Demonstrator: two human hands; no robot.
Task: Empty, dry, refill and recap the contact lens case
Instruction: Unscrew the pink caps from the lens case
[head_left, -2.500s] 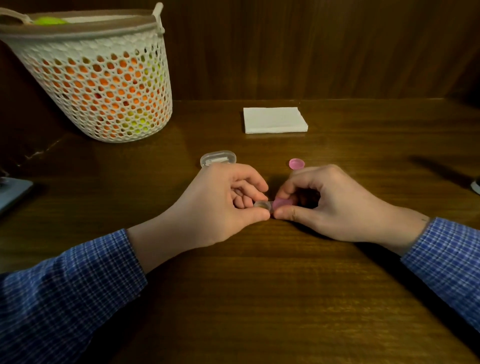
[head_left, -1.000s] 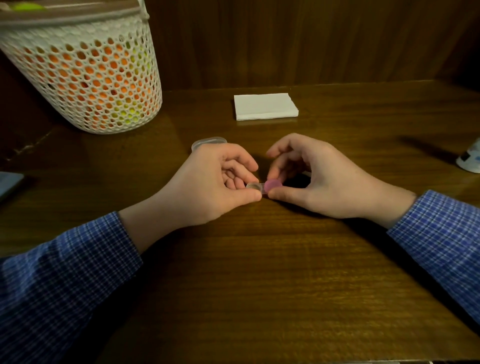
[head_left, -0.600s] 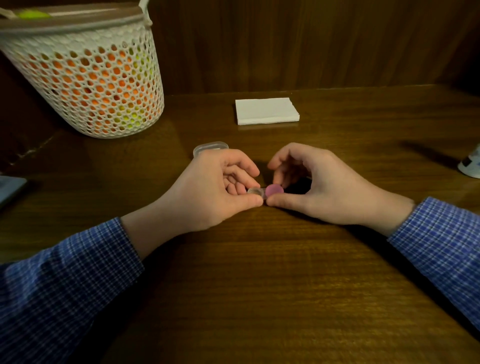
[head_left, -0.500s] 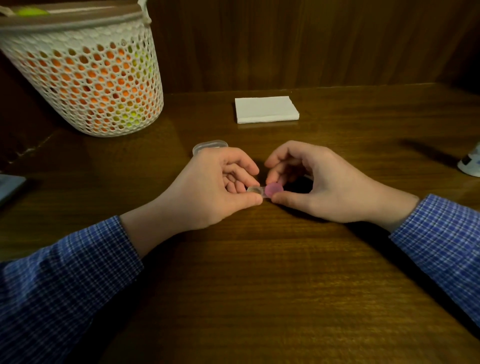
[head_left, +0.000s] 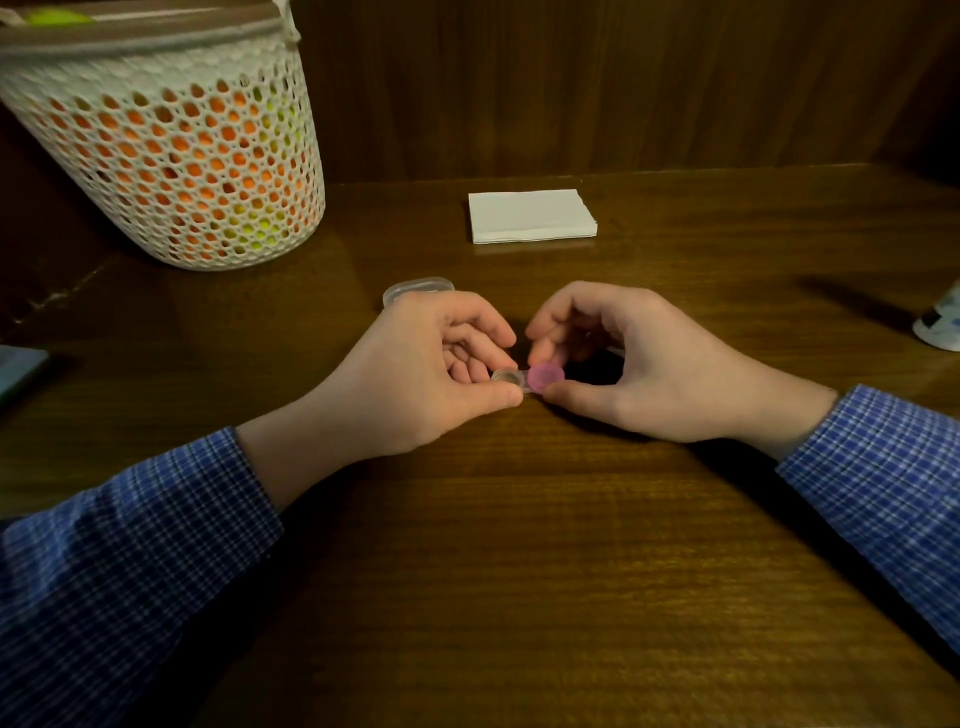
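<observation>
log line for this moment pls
left hand holds case | right hand pinches pink cap on case | tissue behind

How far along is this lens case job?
Hard to say what is done. In hand: the left hand holds the lens case while the right hand pinches the pink cap on one well. The other well sits uncapped; tissues look untouched.

Dim warm light, soft focus

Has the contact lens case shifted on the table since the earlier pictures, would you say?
No. The contact lens case keeps its spot in front of the white napkin; only the view shifted.
</observation>
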